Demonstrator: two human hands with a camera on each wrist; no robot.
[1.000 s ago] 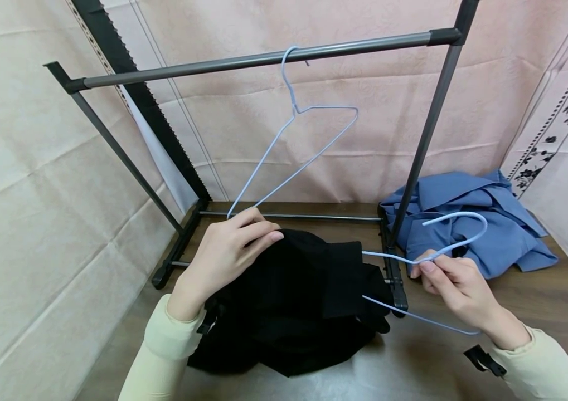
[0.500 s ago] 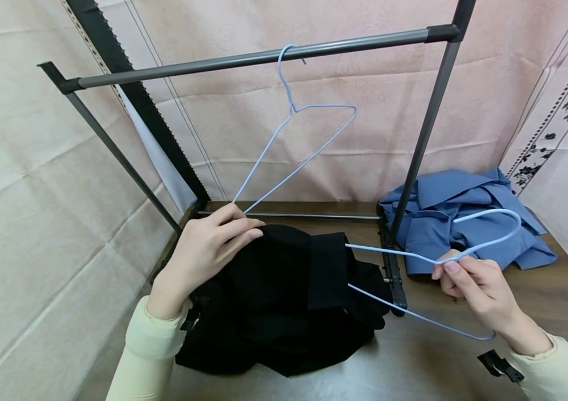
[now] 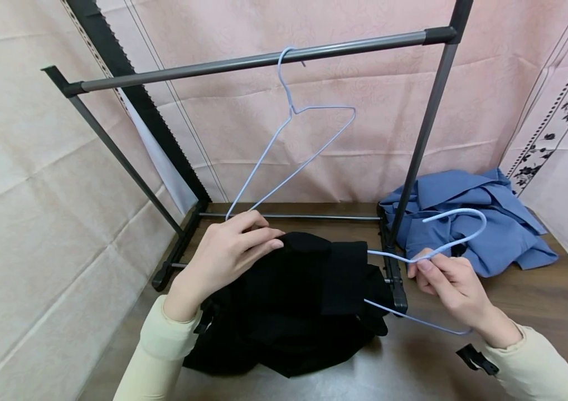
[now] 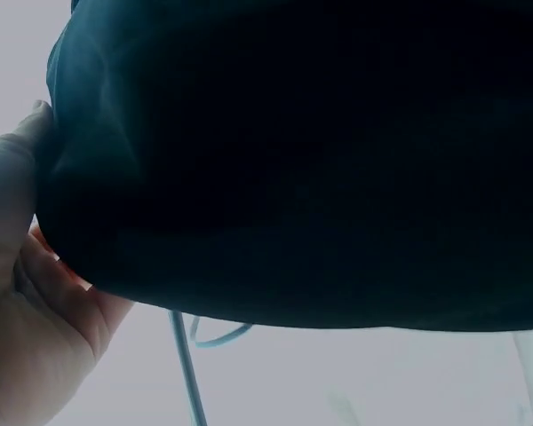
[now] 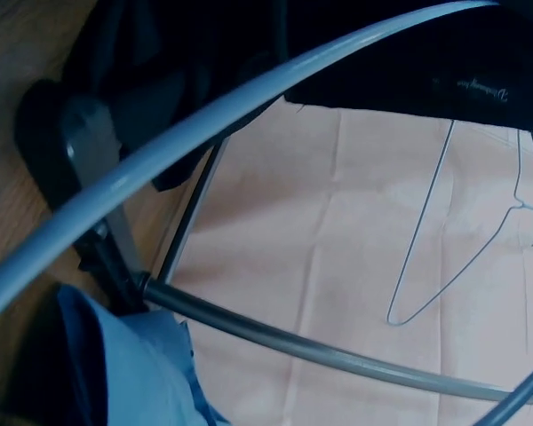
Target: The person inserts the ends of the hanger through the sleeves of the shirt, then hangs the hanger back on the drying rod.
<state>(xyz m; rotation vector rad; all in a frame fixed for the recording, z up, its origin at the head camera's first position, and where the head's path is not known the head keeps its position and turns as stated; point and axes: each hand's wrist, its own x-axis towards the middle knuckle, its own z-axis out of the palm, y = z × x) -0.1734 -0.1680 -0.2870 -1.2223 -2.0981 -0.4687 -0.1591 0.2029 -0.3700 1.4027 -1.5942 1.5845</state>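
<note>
A black garment (image 3: 289,317) lies bunched on the table, a straight band of its cloth upright at the right side. My left hand (image 3: 226,259) grips its upper left edge; in the left wrist view the thumb and fingers hold the dark cloth (image 4: 293,195) between them. A light blue wire hanger (image 3: 482,225) enters the garment from the right, so its left part is hidden inside. My right hand (image 3: 456,292) pinches this hanger below its hook. In the right wrist view the hanger's wire (image 5: 186,138) crosses in front of the black cloth.
A dark metal rack (image 3: 243,65) stands behind the garment. Another light blue hanger (image 3: 268,143) hangs from its top bar, its lower end behind my left hand. Folded blue cloth (image 3: 494,245) lies at the right by the rack's foot (image 3: 397,295). Fabric sheets surround the table.
Both hands shifted a little, the right one out to the right with the hanger and then back left. The hanger's wire slid partly out of the garment's edge and in again.
</note>
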